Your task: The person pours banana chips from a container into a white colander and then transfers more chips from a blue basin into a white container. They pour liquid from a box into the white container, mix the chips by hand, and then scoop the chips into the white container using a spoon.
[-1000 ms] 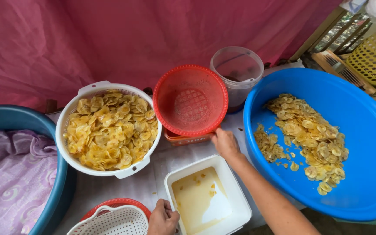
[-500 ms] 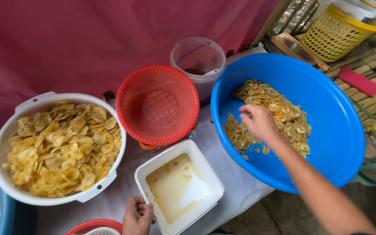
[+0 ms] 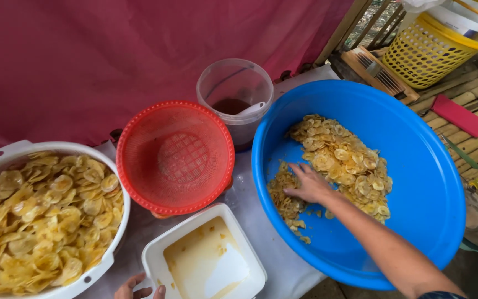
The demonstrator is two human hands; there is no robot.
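Two hands show from the head camera: right hand point(image 3: 308, 185), fingers spread flat, presses into banana chips point(image 3: 341, 160) in the blue basin point(image 3: 427, 182), gathering them; left hand point(image 3: 139, 289), fingers loosely apart, steadies the white tub point(image 3: 156, 257) beside the red colander point(image 3: 175, 156).

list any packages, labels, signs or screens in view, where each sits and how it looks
No packages, labels, signs or screens can be made out; only plain open containers:
Clear round tub, behind the red basket, dark liquid and a pale spoon inside.
White square tub, front centre, yellowish liquid inside, left hand at its near edge.
Blue round basin, right, holding yellow chips, right hand flat on them.
Yellow slotted basket, top right.
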